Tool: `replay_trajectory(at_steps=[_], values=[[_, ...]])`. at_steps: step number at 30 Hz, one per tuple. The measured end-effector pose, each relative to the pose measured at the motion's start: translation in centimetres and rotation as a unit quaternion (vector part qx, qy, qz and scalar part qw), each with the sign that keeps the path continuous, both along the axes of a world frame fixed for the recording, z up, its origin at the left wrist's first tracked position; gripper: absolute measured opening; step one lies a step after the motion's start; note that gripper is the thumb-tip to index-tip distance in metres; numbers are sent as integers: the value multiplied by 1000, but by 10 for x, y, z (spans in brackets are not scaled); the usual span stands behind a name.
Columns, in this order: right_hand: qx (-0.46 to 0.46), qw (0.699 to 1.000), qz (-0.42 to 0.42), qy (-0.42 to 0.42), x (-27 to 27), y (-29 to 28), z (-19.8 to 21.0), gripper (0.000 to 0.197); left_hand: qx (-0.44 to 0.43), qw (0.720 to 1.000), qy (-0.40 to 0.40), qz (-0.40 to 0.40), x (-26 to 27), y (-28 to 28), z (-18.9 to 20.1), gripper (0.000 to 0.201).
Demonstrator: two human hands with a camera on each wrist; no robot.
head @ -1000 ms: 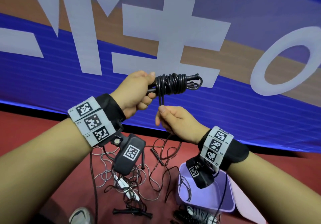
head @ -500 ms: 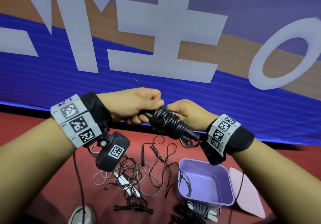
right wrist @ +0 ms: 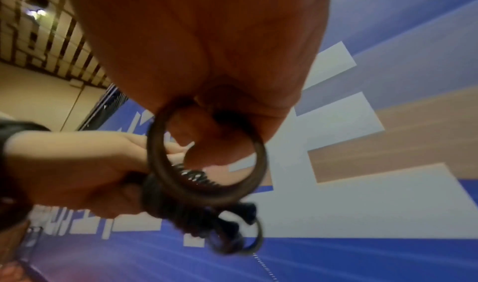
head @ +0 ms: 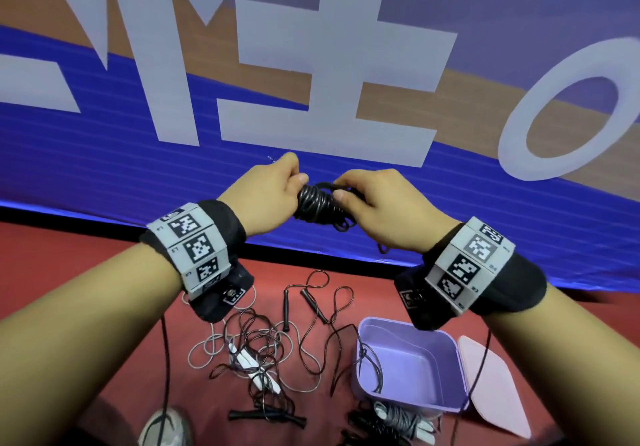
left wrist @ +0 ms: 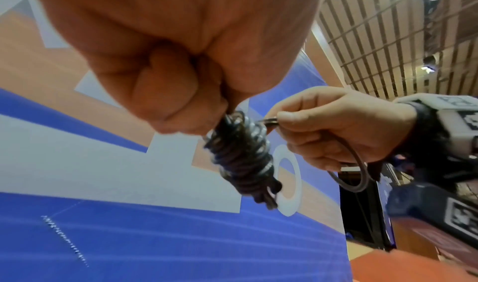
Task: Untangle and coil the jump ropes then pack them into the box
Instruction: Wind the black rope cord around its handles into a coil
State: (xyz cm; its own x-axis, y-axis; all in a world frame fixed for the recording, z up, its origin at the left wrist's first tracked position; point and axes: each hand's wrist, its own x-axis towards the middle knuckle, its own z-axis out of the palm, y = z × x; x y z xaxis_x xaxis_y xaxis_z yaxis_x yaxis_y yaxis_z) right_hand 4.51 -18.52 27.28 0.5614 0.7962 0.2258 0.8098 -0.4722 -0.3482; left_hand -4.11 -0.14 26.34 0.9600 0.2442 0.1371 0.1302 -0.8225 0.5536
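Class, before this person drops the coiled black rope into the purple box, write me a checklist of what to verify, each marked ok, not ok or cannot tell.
1. Left hand grips the black coil: ok.
2. Right hand pinches the loose loop, not yet tucked in: not ok.
3. Coil wound tight: ok.
4. Purple box open, pink lid lying beside it: ok.
5. Box interior free: not ok, a dark rope strand trails over its rim.
6. Both handles secured in the coil: cannot tell.

shoe (head: 166,428) cut off below
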Motion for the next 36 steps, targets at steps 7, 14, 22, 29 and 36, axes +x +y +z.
replay_trajectory(at_steps=[7, 14, 22, 29, 36], values=[[148, 976, 20, 161, -38, 9, -2, 26, -146, 977, -122, 101, 7, -1, 2, 27], [304, 902, 45, 304, -52, 19, -17, 15, -421, 891, -117, 122, 7, -14, 9, 27], [354, 824, 27, 441, -47, 22, -16, 9, -596, 797, -78, 60, 2, -15, 21, 35], [391, 786, -18, 478, -30, 22, -13, 26, -718, 695, 38, 9, -2, -14, 22, 36], [364, 800, 53, 475, -17, 12, -8, 20, -718, 679, 150, -23, -4, -15, 20, 31]])
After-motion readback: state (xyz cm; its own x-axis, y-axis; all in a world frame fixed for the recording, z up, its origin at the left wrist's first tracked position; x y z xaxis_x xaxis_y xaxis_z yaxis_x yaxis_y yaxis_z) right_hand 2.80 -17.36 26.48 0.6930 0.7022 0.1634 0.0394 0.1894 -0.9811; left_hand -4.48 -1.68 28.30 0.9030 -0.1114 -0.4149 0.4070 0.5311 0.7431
